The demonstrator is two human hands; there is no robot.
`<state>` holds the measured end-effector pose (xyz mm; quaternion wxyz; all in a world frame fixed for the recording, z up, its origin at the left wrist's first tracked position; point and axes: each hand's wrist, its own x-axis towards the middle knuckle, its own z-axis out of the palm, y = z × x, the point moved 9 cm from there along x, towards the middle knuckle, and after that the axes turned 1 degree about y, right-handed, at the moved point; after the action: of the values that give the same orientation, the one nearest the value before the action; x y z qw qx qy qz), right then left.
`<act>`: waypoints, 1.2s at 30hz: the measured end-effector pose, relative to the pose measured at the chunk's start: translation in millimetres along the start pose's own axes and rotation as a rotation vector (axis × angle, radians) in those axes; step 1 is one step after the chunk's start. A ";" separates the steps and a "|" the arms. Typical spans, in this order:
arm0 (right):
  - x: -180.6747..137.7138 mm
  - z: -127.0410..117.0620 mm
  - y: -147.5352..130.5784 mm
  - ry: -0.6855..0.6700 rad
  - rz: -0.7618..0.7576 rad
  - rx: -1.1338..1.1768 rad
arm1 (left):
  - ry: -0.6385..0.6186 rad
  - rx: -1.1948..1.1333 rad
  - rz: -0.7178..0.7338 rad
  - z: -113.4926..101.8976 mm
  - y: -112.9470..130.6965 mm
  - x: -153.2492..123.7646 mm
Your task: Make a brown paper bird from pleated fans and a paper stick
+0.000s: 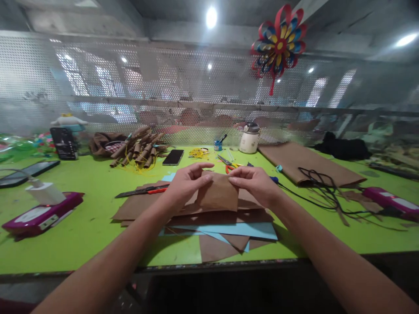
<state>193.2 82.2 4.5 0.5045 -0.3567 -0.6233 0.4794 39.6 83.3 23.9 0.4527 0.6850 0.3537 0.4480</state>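
Near the worktop's front edge (176, 254), brown paper (218, 195) spans between the left hand (186, 184), grip unclear, and right hand (253, 184), pinching a corner.

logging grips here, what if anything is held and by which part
A piece of brown paper: the right hand pinches it near its upper right corner. The left hand has its thumb at the upper left; whether it grips is unclear.

Two hands (185, 182), two magenta power strips (52, 221), one white bottle (248, 141), one flower ornament (279, 45)
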 end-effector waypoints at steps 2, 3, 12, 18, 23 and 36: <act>-1.4 -0.9 6.8 -0.004 0.052 0.047 | -0.028 -0.004 -0.010 5.5 -2.6 -0.7; -1.8 -1.5 8.7 -0.002 0.067 0.066 | -0.032 -0.011 -0.011 6.8 -3.5 -1.0; -1.3 -10.1 7.7 0.083 0.052 0.104 | 0.043 0.031 -0.062 1.1 -10.2 -1.4; -2.1 -8.4 7.6 0.098 0.058 0.084 | 0.040 0.005 -0.049 2.1 -14.0 1.4; -1.8 -10.3 4.3 0.142 0.032 0.016 | 0.083 0.077 -0.031 -2.3 -9.7 1.1; -2.3 -6.8 2.2 0.043 -0.009 0.097 | 0.088 -0.112 -0.085 -1.5 -21.2 4.5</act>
<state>200.2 82.3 1.9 0.5368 -0.3393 -0.5897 0.4991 38.1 95.0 5.7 0.4932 0.6226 0.3764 0.4769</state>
